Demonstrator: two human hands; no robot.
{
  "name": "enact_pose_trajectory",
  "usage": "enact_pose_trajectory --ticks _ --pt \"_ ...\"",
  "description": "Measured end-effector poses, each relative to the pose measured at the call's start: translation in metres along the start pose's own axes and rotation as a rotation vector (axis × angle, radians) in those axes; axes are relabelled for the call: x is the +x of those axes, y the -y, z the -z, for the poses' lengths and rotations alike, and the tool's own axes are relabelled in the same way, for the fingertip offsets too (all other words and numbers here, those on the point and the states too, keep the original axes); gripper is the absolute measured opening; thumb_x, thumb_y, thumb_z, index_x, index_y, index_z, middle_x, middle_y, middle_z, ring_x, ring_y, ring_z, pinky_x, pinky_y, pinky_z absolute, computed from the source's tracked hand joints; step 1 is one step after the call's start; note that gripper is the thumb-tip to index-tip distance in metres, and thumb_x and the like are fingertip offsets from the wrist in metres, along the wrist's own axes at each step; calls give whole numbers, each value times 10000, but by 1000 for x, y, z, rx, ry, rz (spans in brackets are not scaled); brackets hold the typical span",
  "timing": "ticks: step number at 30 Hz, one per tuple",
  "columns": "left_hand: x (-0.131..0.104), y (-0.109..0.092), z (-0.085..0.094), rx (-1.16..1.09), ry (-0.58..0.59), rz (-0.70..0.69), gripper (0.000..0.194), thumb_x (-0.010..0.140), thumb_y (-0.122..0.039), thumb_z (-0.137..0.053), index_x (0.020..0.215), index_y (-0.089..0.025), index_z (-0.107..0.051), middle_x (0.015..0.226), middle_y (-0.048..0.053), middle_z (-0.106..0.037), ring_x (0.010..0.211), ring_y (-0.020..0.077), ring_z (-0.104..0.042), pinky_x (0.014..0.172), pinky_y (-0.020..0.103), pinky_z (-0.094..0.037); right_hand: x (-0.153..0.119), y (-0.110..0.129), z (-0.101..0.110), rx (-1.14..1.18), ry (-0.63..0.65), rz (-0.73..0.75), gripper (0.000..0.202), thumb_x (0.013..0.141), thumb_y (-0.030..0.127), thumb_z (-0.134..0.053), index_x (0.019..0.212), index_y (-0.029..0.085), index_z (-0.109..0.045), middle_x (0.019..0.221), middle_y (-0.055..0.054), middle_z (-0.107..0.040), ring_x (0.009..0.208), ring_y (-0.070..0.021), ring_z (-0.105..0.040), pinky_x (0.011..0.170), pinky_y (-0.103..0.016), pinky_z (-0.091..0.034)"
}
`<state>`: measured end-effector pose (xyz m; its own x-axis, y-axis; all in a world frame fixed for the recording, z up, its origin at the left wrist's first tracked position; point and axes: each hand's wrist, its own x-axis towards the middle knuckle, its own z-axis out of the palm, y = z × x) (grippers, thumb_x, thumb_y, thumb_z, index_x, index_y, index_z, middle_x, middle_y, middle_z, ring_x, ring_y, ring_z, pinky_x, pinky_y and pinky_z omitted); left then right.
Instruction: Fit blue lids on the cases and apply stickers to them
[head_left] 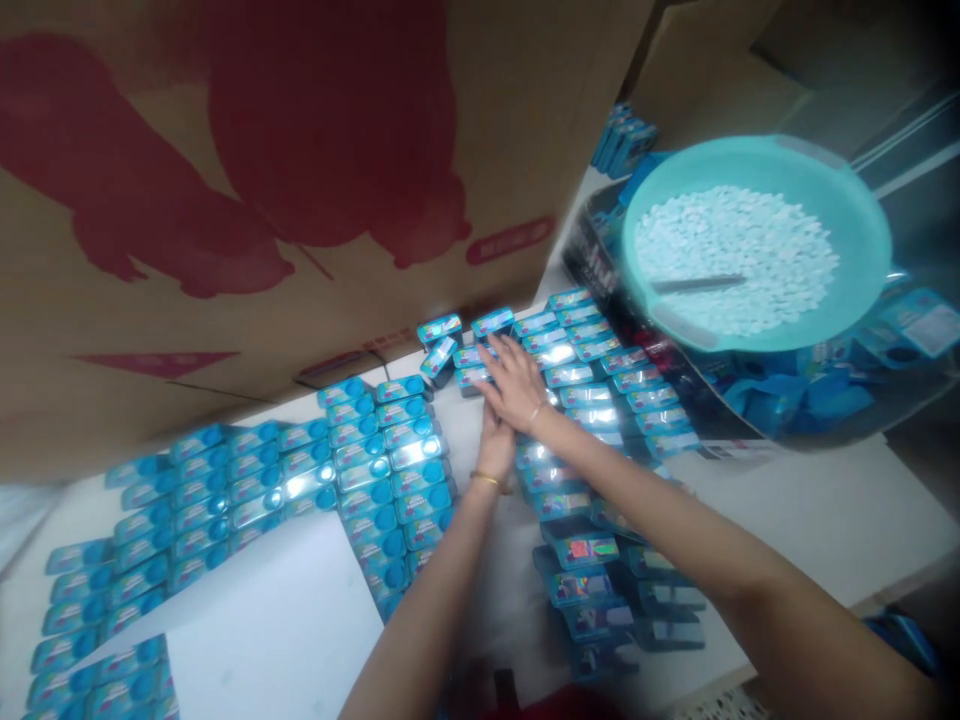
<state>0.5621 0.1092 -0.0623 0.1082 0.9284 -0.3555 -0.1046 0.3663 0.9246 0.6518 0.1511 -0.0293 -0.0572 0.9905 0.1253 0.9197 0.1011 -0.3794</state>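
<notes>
Many small blue packs point(414, 453) stand in rows on a white table point(495, 570). My right hand point(514, 385) lies over the packs near the middle, its fingers spread at the left edge of the right-hand rows. Just below it is my left hand point(495, 440), with a yellow bangle at the wrist; its fingers are mostly hidden under my right hand. A few packs point(439, 328) sit loosely beyond my fingertips, one of them turned at an angle. Whether my left hand holds a pack cannot be made out.
A large cardboard box point(360, 290) with red print stands behind the rows. At the right, a turquoise basin point(862, 240) of small white pieces, with a dark stick in it, rests over a dark box of blue packets. White paper point(277, 620) covers some packs at the lower left.
</notes>
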Motion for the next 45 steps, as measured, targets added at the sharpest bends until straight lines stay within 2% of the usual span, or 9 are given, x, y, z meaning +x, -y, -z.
enact_pose_trajectory --ticks 5,16,20,24,28,32,38,41,45 --pt "-6 -17 14 200 -290 -291 356 896 -305 -481 1223 -165 -498 1260 145 -537 1166 210 -536 996 364 -447 66 11 -14 -44 77 303 474 956 371 -399 1382 180 -480 1525 -102 -350 1438 -277 -173 1153 -509 -122" --pt "-44 -88 114 801 -123 -671 143 909 -229 -507 963 -186 -632 972 72 -642 973 181 -598 892 353 -481 109 11 -25 -254 160 202 350 955 323 -418 1062 99 -665 1180 -180 -570 1135 -323 -426 934 -494 -314" --pt "-80 -136 197 976 -248 -674 144 885 -262 -549 953 -185 -650 965 58 -675 946 171 -620 906 337 -475 93 11 -17 -102 20 126 405 951 371 -403 1185 84 -568 1244 -191 -510 1170 -362 -392 933 -541 -299" --pt "-87 -176 316 1031 -633 -432 319 854 -414 -550 1045 -184 -659 965 61 -689 894 180 -635 887 333 -491 46 70 -10 183 -35 155 426 949 442 -393 1209 143 -548 1230 -168 -516 1154 -347 -426 936 -511 -347" --pt "-93 -164 388 1180 -176 104 462 683 -546 -664 982 -196 -705 998 99 -715 943 270 -653 895 406 -498 -15 161 -20 487 16 203 345 951 445 -406 1093 205 -609 1104 -111 -583 1073 -274 -506 936 -435 -406" --pt "-132 -116 385 1397 188 123 655 602 -525 -747 1175 -231 -629 1404 147 -505 1325 382 -410 1057 546 -335 -61 219 -39 578 98 207 342 916 431 -502 1125 184 -610 1167 -123 -579 1130 -255 -493 962 -391 -414" --pt "-172 -77 367 1426 -72 -163 237 917 -324 -417 945 -194 -613 1121 133 -663 1101 265 -589 1038 500 -329 -91 261 -53 294 254 392 373 919 334 -501 1253 177 -560 1353 -145 -511 1292 -302 -372 1074 -486 -257" --pt "-166 -81 364 1330 -38 -197 260 939 -311 -376 855 -202 -597 783 43 -668 791 202 -625 943 415 -386 -87 273 -51 147 347 418 287 948 199 -398 1126 168 -620 1135 -128 -639 1131 -273 -493 1047 -473 -237" --pt "-146 -84 348 1310 -56 -348 254 928 -339 -442 1047 -206 -623 918 71 -674 904 220 -599 894 381 -383 -69 270 -46 65 460 330 290 948 161 -351 928 180 -640 949 -105 -666 974 -255 -539 873 -392 -316"
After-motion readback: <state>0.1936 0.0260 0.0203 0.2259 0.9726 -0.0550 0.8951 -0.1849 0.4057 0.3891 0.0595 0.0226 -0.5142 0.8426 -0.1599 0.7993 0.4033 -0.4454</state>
